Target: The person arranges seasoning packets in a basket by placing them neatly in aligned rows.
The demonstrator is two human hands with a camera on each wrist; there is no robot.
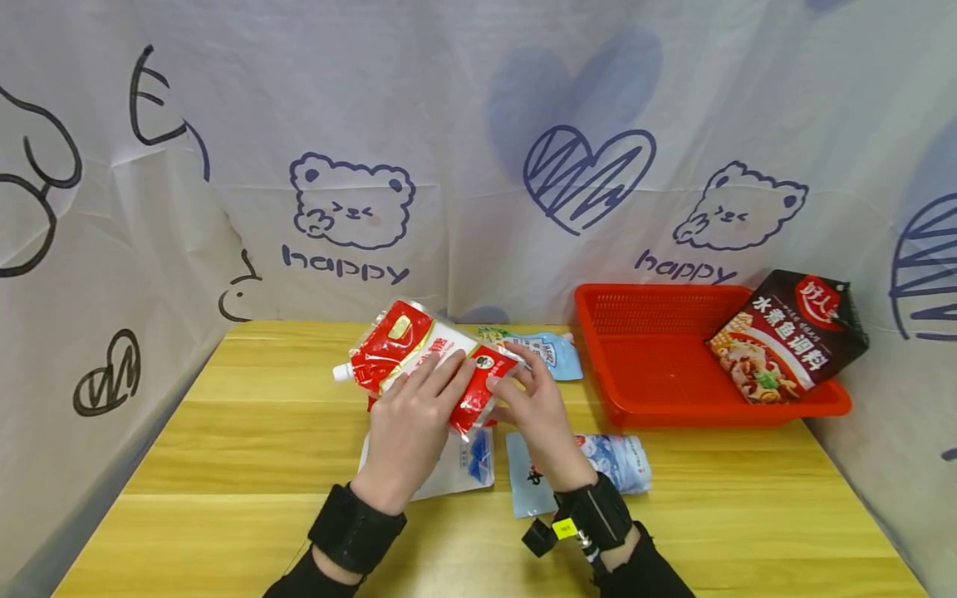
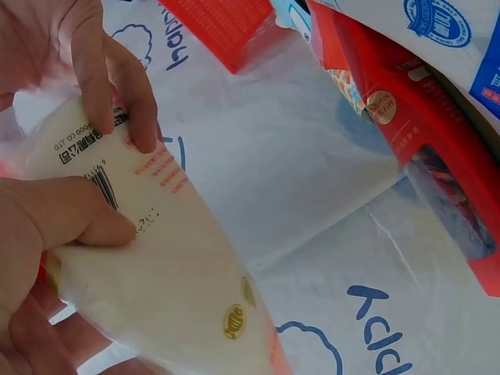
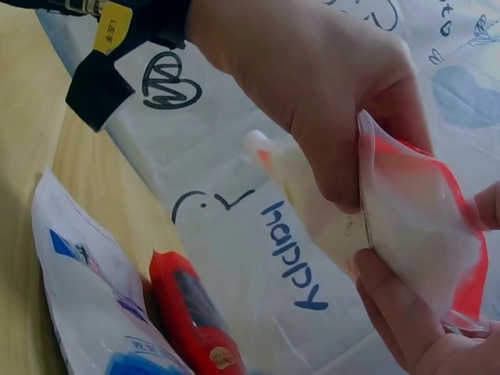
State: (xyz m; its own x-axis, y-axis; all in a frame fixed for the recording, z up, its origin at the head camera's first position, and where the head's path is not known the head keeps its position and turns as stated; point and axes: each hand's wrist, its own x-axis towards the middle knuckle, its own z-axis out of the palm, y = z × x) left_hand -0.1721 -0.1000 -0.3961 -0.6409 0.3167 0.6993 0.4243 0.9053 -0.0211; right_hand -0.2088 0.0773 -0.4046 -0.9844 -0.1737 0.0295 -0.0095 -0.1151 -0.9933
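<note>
1. Table point(image 1: 187, 531): carried the basket.
2. Red basket point(image 1: 718, 417): stood right rear, black packet point(image 1: 792, 336) leaning inside.
3. Red-and-white pouch point(image 1: 392, 336): was up over the table, white cap point(image 1: 343, 372) leftward.
4. Left grip point(image 1: 411, 423): held pouch mid-body.
5. Right grip point(image 1: 538, 411): pinched pouch's right end.

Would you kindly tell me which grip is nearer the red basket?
Right: the right grip is just left of the red basket; the left grip, holding the red-and-white pouch, is farther left.

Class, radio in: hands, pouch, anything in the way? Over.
Left hand, right hand: both gripping red-and-white pouch. Pouch tilted, spout leftward. Nothing seen blocking hands; white packet on table.
</note>
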